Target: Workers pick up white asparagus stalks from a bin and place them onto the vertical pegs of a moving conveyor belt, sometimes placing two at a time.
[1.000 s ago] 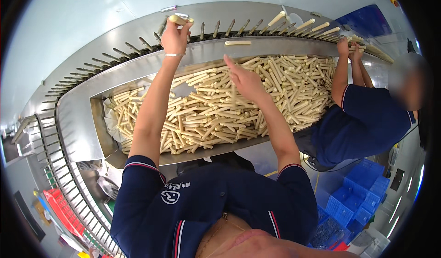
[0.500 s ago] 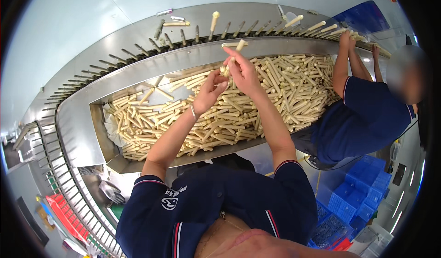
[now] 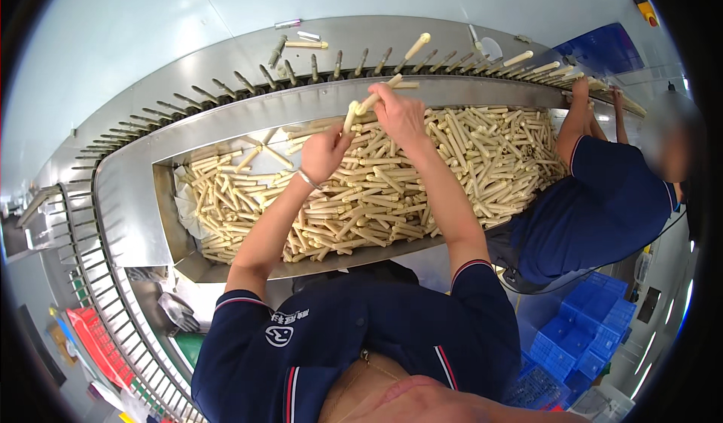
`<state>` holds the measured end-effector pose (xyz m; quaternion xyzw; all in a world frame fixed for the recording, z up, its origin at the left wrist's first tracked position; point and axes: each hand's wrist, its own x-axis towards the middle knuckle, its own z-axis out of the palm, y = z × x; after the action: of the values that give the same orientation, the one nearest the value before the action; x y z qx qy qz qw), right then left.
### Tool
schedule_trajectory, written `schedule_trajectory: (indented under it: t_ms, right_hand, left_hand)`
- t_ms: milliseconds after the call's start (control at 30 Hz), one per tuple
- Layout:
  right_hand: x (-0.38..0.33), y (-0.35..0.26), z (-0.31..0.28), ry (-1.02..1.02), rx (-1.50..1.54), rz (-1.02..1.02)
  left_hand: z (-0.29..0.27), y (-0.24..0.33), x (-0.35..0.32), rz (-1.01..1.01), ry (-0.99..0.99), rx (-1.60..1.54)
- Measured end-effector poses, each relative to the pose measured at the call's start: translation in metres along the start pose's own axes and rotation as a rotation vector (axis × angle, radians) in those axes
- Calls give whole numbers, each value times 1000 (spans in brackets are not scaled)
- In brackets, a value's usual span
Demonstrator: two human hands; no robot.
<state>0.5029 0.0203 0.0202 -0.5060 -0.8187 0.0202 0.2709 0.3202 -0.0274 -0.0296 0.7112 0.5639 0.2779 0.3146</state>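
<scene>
My left hand (image 3: 324,154) is closed on the lower part of a short cream tube (image 3: 350,114) that stands nearly upright with its knobbed end up. My right hand (image 3: 401,119) grips another cream tube (image 3: 395,80), slanting from upper right to lower left. The ends of both tubes meet or nearly meet between my hands. Below lies a heap of similar cream tubes (image 3: 376,197) in a long metal trough (image 3: 172,235). Beyond my hands runs a curved row of dark upright spindles (image 3: 314,67). One cream tube (image 3: 416,48) sits on a spindle just past my right hand.
On the right, a co-worker (image 3: 602,189) in a dark blue shirt reaches to the spindle row, where several spindles carry tubes. Loose pieces, including a tube (image 3: 306,45), lie on the metal ledge. Blue crates (image 3: 580,321) stand at lower right, a red crate (image 3: 98,344) at lower left.
The spindle row has shifted right, carrying its lone tube along. My left fingers have closed round a tube that now shows upright; my right hand has curled in around its tube.
</scene>
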Motion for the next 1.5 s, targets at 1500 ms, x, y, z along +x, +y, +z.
schedule_trajectory:
  t_ms: [1500]
  right_hand:
    - [-114, 138, 72, -527, -637, 115]
  left_hand:
    - [111, -3, 77, 89, 130, -9]
